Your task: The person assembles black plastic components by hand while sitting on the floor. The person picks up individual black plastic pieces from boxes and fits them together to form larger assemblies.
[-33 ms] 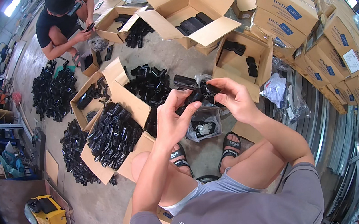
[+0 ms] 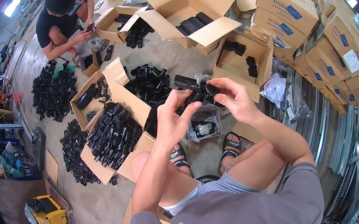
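Note:
In front of me both hands are raised over my feet, closed on glossy black plastic parts. My left hand (image 2: pixel 174 115) pinches a black channel-shaped part (image 2: pixel 185 82), its long end sticking up past the fingers. My right hand (image 2: pixel 235 99) grips a smaller dark piece (image 2: pixel 210 94) between thumb and fingers, close beside the first. Whether the two parts are joined I cannot tell, since fingers and dark background hide the contact. Below the hands is a clear plastic bag (image 2: pixel 213 130) with black bits in it. An open carton (image 2: pixel 117 95) heaped with similar black parts (image 2: pixel 115 135) lies left of my left hand.
Piles of black parts (image 2: pixel 53 89) cover the floor at left. Open cartons (image 2: pixel 213 0) stand ahead, and another carton (image 2: pixel 265 47) sits beyond my right hand. Stacked boxes (image 2: pixel 284 14) and metal profiles (image 2: pixel 349 145) line the right. A co-worker (image 2: pixel 59 26) crouches far left, handling a black part.

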The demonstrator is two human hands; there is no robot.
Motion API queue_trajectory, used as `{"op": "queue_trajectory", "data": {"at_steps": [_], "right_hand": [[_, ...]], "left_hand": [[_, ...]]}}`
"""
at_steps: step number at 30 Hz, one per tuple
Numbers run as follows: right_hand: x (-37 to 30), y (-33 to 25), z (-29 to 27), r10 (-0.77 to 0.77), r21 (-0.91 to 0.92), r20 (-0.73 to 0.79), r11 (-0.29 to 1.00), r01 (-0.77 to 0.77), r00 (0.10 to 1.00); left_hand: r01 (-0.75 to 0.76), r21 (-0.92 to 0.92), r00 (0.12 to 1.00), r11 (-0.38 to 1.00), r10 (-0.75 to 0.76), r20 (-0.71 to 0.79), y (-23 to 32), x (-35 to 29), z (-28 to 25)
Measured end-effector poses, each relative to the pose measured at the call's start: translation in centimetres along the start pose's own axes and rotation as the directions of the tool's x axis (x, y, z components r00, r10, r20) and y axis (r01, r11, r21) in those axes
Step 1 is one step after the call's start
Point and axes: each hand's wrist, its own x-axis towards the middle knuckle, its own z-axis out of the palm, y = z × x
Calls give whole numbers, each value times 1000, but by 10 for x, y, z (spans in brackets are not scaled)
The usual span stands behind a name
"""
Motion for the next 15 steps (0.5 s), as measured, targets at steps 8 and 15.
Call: {"op": "queue_trajectory", "data": {"at_steps": [8, 15], "right_hand": [[0, 1, 1, 15, -42, 8, 999, -14, 1000], [0, 4, 5, 4, -31, -56, 999, -6, 998]], "left_hand": [[1, 51, 1000, 999, -2, 8, -4, 0, -1], [46, -48, 998, 998, -44, 47, -3, -1, 3]]}}
